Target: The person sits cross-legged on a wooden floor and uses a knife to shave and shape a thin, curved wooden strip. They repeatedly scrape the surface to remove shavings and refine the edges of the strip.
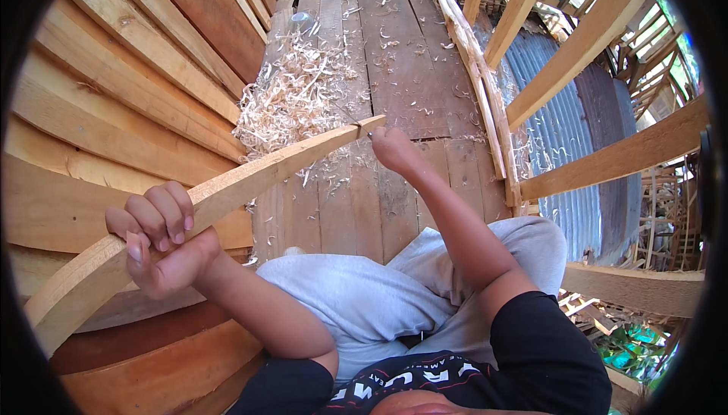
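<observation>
Timber runs through the curled left hand.

A board wall lines the left of a plank floor bearing a heap of curled shavings and a small pale container, while slanting wooden posts on the right stand before corrugated metal sheets, with green leaves lower down

Bright daylight comes in from the open right side, where gaps between the slats wash out to near white. The plank wall glows warm, while the black shirt loses detail in its folds. Fisheye distortion bows the boards (most strongly near the rim), and black surrounds the round view. The floor looks fairly sharp.
</observation>
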`<action>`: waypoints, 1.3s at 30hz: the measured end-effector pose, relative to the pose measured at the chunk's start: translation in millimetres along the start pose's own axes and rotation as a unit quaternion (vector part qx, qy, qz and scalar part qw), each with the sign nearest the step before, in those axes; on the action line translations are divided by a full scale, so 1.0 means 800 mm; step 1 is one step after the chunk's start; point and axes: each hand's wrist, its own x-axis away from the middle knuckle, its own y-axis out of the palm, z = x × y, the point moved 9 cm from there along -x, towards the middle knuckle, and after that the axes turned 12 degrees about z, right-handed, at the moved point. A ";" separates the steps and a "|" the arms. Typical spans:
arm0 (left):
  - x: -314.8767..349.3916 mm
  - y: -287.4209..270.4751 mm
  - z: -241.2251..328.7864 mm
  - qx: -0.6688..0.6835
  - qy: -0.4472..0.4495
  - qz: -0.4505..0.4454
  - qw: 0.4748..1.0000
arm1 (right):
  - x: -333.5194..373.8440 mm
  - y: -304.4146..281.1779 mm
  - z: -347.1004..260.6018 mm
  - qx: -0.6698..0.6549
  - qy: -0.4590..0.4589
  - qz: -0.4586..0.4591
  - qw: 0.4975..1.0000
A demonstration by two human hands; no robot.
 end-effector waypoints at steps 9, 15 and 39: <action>0.000 -0.013 0.005 -0.024 0.017 0.027 0.999 | 0.072 0.000 -0.106 -0.019 -0.084 -0.056 0.995; -0.003 0.002 -0.002 0.012 0.002 -0.018 1.000 | -0.029 0.007 0.073 0.057 0.029 -0.023 0.998; 0.000 0.003 0.000 0.007 -0.005 -0.012 1.000 | -0.045 0.003 0.056 0.162 -0.147 0.013 0.976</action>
